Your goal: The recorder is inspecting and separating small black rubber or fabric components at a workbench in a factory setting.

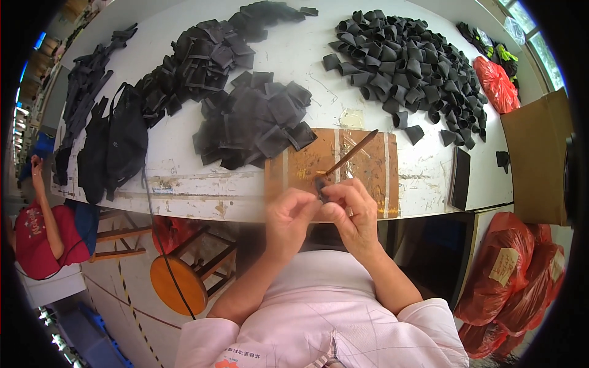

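Lettering [253, 354]: pale shirt [331, 300], red shirt [67, 230], bag label [504, 266]

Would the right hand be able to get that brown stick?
Probably yes: the stick is just past the right hand, and nothing seems to block the way. But that hand is busy with a dark piece.

White table [291, 55] beneath black fabric pieces [257, 119], black tubes [408, 67], a brown board [307, 161]
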`<state>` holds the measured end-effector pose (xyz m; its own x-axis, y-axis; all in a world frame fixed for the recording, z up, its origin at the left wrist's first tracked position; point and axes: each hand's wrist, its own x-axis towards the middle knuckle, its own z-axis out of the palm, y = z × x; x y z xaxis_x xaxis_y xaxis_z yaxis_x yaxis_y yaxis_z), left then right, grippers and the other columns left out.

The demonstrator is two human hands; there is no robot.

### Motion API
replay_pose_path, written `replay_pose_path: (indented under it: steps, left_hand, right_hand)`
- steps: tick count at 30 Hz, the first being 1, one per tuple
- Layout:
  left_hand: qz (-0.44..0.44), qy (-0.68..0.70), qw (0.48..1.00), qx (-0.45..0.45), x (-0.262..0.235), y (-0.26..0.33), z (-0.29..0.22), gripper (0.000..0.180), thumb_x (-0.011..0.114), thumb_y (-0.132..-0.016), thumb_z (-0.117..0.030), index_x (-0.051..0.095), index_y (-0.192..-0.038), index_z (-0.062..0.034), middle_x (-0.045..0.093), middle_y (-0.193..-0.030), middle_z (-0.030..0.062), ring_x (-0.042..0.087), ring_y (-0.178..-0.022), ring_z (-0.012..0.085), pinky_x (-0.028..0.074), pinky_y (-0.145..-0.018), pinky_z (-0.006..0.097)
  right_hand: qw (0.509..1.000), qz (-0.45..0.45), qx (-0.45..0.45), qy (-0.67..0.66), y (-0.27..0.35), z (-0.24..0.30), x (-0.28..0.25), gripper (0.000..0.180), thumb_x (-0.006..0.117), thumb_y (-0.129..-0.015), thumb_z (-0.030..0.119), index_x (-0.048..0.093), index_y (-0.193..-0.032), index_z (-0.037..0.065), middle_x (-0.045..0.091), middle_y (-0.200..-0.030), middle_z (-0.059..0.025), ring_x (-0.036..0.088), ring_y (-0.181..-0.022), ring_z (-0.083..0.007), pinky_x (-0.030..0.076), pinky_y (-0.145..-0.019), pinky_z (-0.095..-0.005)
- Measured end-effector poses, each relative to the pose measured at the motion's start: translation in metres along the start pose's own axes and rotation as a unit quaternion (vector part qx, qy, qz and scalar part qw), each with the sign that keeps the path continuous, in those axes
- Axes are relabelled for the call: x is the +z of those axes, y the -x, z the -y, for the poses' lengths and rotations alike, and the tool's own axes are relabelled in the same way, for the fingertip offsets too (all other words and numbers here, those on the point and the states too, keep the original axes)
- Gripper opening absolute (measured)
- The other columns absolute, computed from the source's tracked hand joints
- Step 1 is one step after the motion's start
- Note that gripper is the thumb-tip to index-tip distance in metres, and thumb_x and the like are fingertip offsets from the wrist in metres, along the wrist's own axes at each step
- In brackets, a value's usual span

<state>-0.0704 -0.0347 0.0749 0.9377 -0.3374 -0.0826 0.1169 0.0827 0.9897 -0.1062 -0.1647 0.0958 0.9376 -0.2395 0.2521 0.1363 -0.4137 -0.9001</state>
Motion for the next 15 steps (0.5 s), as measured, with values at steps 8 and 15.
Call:
replay_pose_path:
  steps: [8, 15]
  left_hand:
    - [-0.075, -0.244, 0.951, 0.173, 0.019, 0.003, -0.002, 0.005, 0.061, -0.076, 0.001, 0.056, -0.079, 0.0003, 0.061, -0.064, 0.0071, 0.06, -0.056, 0.0115, 0.047, -0.05, 0.024]
    - [-0.153, 0.054, 0.987, -0.009, 0.031, -0.005, -0.008, 0.011, 0.056, -0.077, 0.003, 0.053, -0.087, -0.0005, 0.058, -0.071, 0.0033, 0.05, -0.048, 0.0059, 0.038, -0.04, 0.019]
  right_hand:
    - [0.973, -0.001, -0.13, 0.192, -0.001, -0.004, -0.001, 0.012, 0.058, -0.074, -0.003, 0.055, -0.084, 0.001, 0.05, -0.073, -0.0104, 0.051, -0.061, -0.025, 0.042, -0.051, -0.0325]
    - [0.968, -0.053, -0.102, 0.221, -0.002, -0.014, 0.007, 0.018, 0.058, -0.066, -0.005, 0.055, -0.082, 0.001, 0.049, -0.072, -0.0106, 0.051, -0.061, -0.0242, 0.043, -0.051, -0.0323]
